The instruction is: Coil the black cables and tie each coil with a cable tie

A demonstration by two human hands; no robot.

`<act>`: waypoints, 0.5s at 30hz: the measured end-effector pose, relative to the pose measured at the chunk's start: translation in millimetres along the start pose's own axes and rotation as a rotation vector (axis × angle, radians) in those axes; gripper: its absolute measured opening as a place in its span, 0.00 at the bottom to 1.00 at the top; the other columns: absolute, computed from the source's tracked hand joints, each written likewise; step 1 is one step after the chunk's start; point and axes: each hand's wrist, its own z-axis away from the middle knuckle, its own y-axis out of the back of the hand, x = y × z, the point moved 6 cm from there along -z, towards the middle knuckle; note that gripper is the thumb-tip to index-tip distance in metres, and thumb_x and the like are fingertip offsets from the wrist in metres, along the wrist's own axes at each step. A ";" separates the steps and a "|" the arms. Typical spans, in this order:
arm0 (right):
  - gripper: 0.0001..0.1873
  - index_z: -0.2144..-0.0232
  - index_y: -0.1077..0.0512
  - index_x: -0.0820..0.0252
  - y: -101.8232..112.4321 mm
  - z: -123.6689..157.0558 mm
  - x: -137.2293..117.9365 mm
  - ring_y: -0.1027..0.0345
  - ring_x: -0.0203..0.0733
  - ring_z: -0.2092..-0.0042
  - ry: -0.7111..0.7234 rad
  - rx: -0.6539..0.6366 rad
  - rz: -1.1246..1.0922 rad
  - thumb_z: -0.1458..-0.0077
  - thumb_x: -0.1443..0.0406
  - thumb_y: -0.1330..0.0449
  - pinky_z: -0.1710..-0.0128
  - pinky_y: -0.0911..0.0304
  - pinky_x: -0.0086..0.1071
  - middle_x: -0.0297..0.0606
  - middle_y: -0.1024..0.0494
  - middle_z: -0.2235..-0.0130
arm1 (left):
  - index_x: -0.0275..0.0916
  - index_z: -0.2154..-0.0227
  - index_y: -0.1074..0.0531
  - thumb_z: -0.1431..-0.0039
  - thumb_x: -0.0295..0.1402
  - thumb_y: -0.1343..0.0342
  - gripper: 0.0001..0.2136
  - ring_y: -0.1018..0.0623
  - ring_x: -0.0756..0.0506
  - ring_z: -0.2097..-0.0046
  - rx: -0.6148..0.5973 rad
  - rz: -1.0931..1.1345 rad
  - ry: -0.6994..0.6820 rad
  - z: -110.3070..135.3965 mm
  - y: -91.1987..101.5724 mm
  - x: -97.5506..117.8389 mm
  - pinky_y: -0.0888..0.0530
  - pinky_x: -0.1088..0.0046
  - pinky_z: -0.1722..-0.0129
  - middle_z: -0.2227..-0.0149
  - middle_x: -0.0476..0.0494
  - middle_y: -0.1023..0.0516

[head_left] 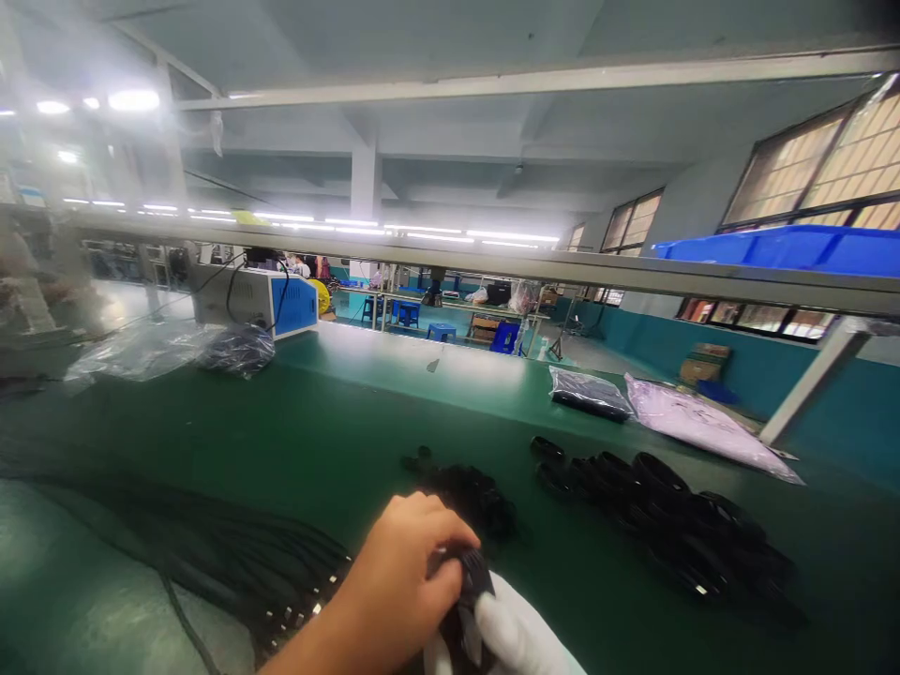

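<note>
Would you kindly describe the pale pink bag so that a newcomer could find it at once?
Start at the green worktable and look to its far right side, behind the row of coiled black cables. The pale pink bag lies flat there, beside a smaller clear bag of dark parts; it alone is pinkish.

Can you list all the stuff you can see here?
table: one, green, across the view
machine: one, grey and blue, back left
clear bags: few, see-through, beside machine
filled bag: one, black contents, right of centre
pale bag: one, pinkish-white, far right
cable coils: many, black, row at right
cable pile: one, black, centre
loose cables: many, black, lower left
bin: one, blue, upper right shelf
stools: several, blue, background floor
held coil: one, black, between both hands
left hand: one, bare, gripping held coil
right hand: one, white-covered, touching held coil
</note>
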 end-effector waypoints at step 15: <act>0.40 0.47 0.38 0.59 0.1 -8.7 -3.3 0.34 0.45 0.59 0.052 0.116 0.117 0.61 0.53 0.29 0.66 0.32 0.37 0.42 0.35 0.57 | 0.38 0.69 0.26 0.44 0.39 0.49 0.11 0.29 0.47 0.66 0.078 0.120 0.266 -3.1 1.4 -47.2 0.34 0.73 0.65 0.69 0.49 0.27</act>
